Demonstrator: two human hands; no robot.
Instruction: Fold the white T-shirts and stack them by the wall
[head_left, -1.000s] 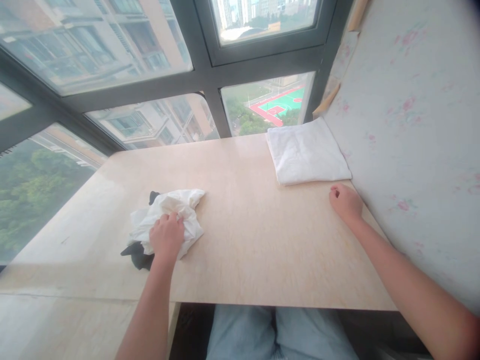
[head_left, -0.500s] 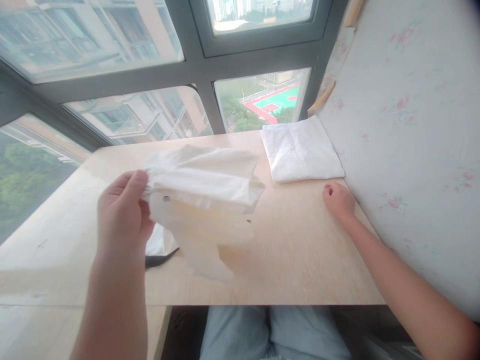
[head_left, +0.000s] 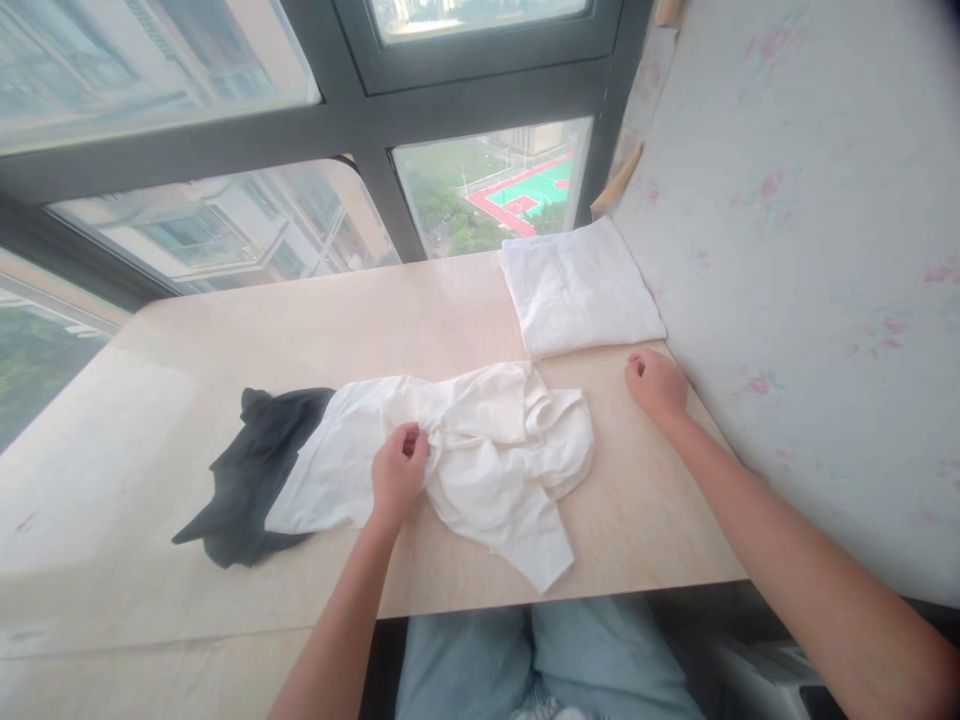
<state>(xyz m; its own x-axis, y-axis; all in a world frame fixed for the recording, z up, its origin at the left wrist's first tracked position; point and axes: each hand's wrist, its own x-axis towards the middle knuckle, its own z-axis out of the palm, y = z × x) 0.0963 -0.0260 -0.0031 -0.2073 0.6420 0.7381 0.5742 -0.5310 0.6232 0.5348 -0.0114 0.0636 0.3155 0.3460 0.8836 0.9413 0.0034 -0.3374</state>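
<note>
A white, crumpled garment (head_left: 502, 450) lies spread on the table in front of me, its folds bunched toward the right. My left hand (head_left: 401, 470) is closed, pinching the cloth near its middle. To the left, a flatter white cloth part (head_left: 330, 470) meets a black cloth (head_left: 262, 470); I cannot tell whether these are one garment or separate ones. My right hand (head_left: 658, 383) rests on the tabletop as a loose fist, with nothing seen in it. Just beyond it sits a folded white cloth (head_left: 581, 290), apart from the fingers.
The pale wooden table (head_left: 187, 350) runs up to grey window frames (head_left: 360, 130). On the right stands a wall (head_left: 810, 250) with flowered paper. My legs (head_left: 465, 660) are below the table's front edge.
My left hand has brought the white garment down from the air onto the table, moving right and nearer me. The black cloth now shows. My right hand stays by the folded cloth.
</note>
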